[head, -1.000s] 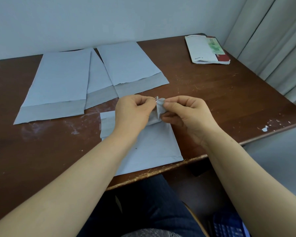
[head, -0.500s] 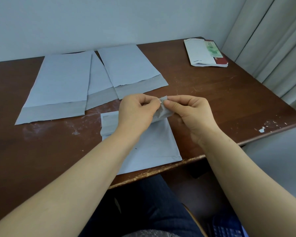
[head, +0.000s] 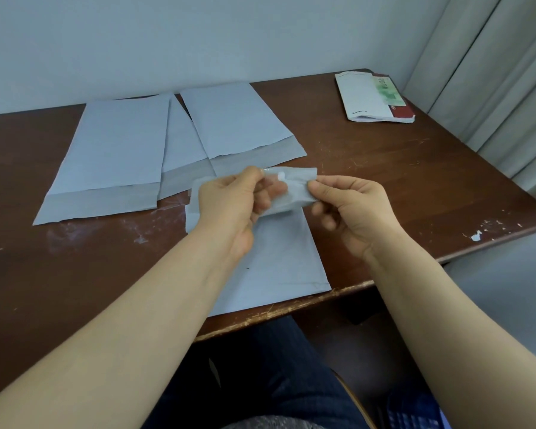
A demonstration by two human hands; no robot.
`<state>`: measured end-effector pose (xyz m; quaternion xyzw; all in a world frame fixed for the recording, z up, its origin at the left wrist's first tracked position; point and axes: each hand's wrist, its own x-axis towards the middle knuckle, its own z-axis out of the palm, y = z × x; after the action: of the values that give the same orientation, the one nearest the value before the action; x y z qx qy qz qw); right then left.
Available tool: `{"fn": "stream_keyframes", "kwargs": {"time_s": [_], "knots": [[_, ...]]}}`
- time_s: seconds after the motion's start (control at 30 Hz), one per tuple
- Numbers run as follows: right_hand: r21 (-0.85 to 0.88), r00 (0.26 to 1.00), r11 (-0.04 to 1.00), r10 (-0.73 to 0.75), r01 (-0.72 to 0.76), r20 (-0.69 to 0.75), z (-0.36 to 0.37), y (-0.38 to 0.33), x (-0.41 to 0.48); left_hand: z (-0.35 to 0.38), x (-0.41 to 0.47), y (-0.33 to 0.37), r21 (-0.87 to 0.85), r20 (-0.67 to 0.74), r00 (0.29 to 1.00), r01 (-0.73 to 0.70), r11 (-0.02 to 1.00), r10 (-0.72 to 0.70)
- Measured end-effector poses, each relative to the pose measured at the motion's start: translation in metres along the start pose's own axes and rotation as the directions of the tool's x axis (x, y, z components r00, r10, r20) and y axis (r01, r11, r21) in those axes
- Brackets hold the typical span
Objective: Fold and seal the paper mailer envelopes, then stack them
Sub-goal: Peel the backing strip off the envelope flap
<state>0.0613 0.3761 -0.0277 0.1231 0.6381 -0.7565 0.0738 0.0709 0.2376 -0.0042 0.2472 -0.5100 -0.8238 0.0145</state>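
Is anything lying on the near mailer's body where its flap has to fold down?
No loose object; only the left hand and forearm hover over the near mailer, pinching its flap with the right hand.

Pale-blue mailer [head: 276,258] lies flat, flap [head: 294,193] lifted — three others [head: 115,144] beyond, unsealed.

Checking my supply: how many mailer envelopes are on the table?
4. Back row: left envelope, middle envelope partly under its neighbours, right envelope. Fourth envelope at the near edge, flap end pinched by left hand and right hand. Others could lie underneath.
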Motion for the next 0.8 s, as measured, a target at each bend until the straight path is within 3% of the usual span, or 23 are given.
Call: {"fn": "stream_keyframes", "kwargs": {"time_s": [0.17,0.27,0.6,0.8], "knots": [[0.021,1.0,1.0,-0.004,0.004,-0.018,0.001,0.002,0.001,-0.003,0.003,0.001,-0.188,-0.003,0.997,0.076,0.979,-0.078],[0.062,1.0,0.998,0.015,-0.014,-0.014,0.002,-0.001,0.001,-0.007,0.008,0.002,-0.246,-0.041,0.997,0.049,0.968,-0.061],[0.147,1.0,0.989,0.006,-0.003,-0.022,0.008,-0.006,0.001,-0.013,0.009,0.003,-0.151,-0.022,0.999,-0.028,0.988,0.024],[-0.027,0.995,0.997,-0.07,0.068,-0.072,0.011,-0.003,0.004,-0.019,0.014,0.003,-0.173,-0.052,0.998,-0.033,0.984,0.024]]}}
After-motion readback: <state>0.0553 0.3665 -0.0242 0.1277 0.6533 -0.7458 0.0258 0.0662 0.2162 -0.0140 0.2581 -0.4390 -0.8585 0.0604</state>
